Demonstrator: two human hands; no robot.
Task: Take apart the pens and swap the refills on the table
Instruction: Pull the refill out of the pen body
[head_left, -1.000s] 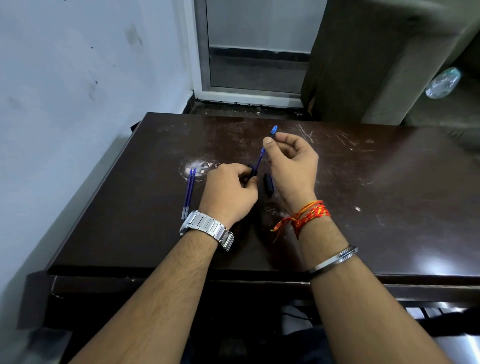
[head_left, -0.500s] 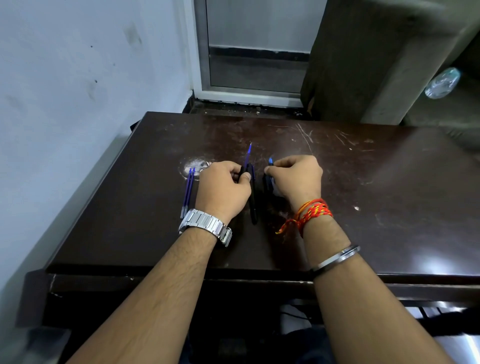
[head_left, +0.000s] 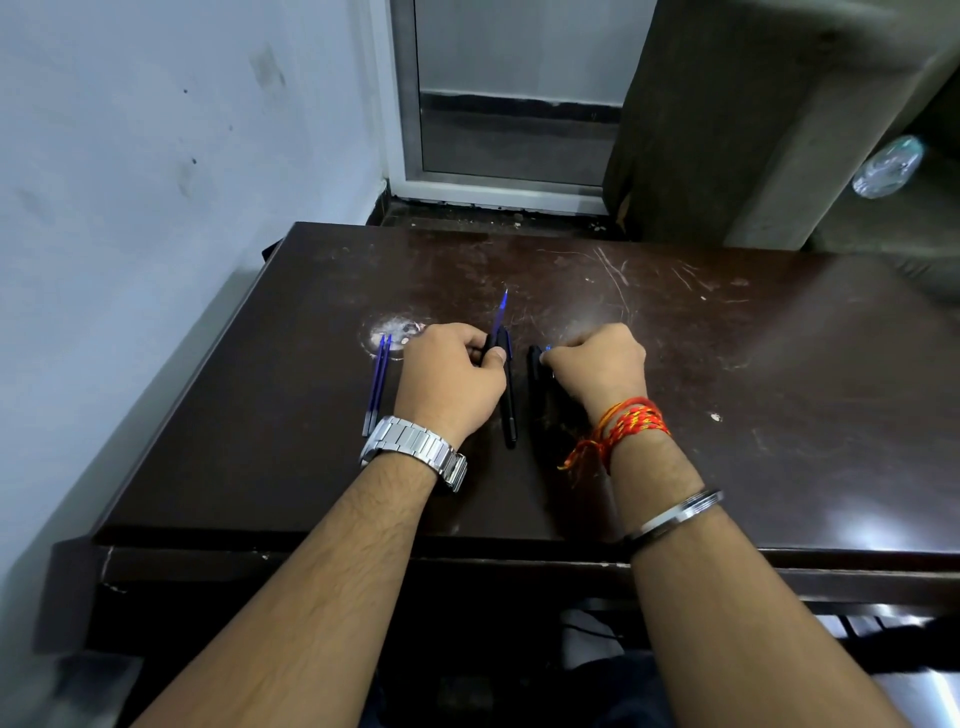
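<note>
My left hand (head_left: 449, 382) rests on the dark brown table (head_left: 727, 395) and grips a black pen barrel with a blue refill (head_left: 501, 312) sticking out of its far end. A black pen (head_left: 510, 410) lies on the table just right of that hand. My right hand (head_left: 597, 366) is closed over another black pen part (head_left: 535, 364) with a small blue tip showing at my thumb. Two loose blue refills (head_left: 378, 384) lie side by side left of my left hand.
A white wall runs along the table's left edge. A worn pale patch (head_left: 392, 332) marks the tabletop near the refills. Behind the table stand a metal-framed door and a dark cabinet (head_left: 727, 114). A plastic bottle (head_left: 888, 166) lies at far right.
My right hand came down from holding the refill in the air and now closes on a black part on the table. The refill sits in the barrel held by my left hand.
</note>
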